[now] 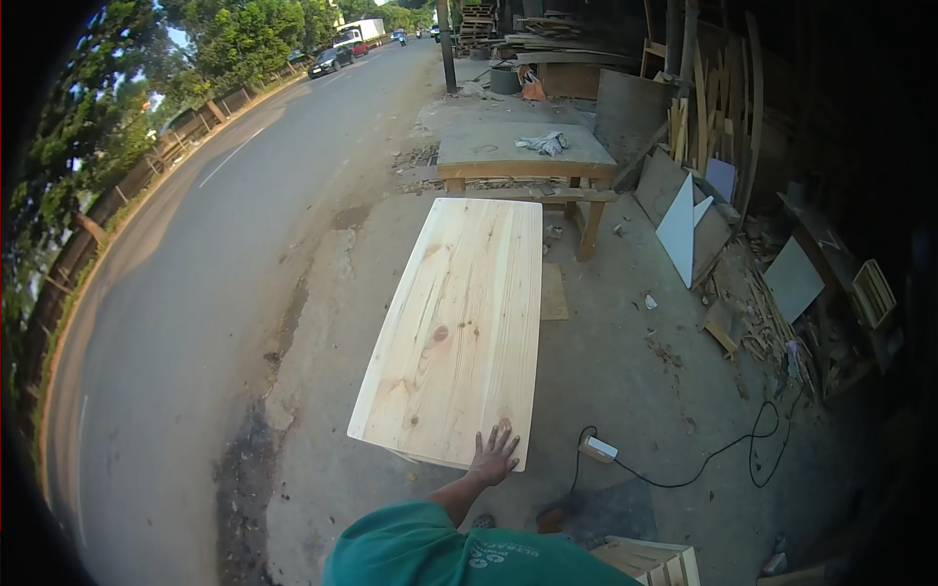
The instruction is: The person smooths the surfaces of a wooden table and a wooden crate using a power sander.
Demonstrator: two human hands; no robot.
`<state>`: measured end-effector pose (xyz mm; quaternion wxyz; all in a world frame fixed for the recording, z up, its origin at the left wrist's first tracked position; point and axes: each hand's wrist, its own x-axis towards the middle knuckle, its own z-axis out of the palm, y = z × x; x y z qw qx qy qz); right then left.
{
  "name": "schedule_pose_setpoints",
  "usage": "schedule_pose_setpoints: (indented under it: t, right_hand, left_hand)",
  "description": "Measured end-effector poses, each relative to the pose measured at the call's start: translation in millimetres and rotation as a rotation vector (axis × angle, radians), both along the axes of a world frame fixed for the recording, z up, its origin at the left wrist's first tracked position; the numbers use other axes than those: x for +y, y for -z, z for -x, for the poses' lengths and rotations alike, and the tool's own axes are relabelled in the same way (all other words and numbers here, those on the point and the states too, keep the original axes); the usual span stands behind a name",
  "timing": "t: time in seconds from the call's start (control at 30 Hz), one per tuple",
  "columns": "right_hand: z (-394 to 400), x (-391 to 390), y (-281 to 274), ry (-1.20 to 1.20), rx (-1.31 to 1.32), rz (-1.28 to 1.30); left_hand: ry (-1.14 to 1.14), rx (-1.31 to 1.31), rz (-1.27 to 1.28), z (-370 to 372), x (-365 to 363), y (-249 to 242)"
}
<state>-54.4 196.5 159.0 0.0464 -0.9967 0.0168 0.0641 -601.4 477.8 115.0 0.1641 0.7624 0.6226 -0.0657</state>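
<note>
My left hand (493, 456) lies flat with its fingers spread on the near right corner of a long pale wooden panel (454, 327). The panel has several dark knots and stretches away from me, its far end close to a wooden table (528, 170). A bit of something pale shows under its near edge, but what holds the panel up is hidden. My right hand is not in view.
Crumpled cloth or gloves (545, 144) lie on the table. A white power strip (598, 449) with a black cord (674, 484) is on the ground at right. Slatted wood (650, 562) stands near my body; boards and scraps lean at right. A road (205, 244) runs along the left.
</note>
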Motion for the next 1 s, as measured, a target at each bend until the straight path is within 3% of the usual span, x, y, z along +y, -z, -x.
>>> schedule_pose_setpoints:
  t: [0.2, 0.27, 0.33, 0.43, 0.8, 1.0]
  right_hand:
    - [-8, 156, 8, -0.279, 0.038, 0.003]
    - [-11, 203, 9, -0.362, 0.057, 0.0]
    - [-15, 246, 9, -0.434, 0.07, -0.004]
    - [-21, 301, 8, -0.534, 0.079, -0.01]
    - [-23, 434, 11, -0.732, 0.148, -0.036]
    - [-11, 511, 16, -0.788, 0.166, -0.038]
  left_hand:
    - [-0.178, -0.026, 0.03, -34, 74, -11]
    - [-0.223, 0.001, 0.014, -43, 101, 9]
    - [-0.279, -0.023, 0.06, -54, 125, -7]
    - [-0.322, -0.056, -0.011, -56, 151, 23]
    - [-0.625, -0.093, 0.021, -57, 216, 14]
    - [-0.672, -0.086, 0.057, -41, 269, 4]
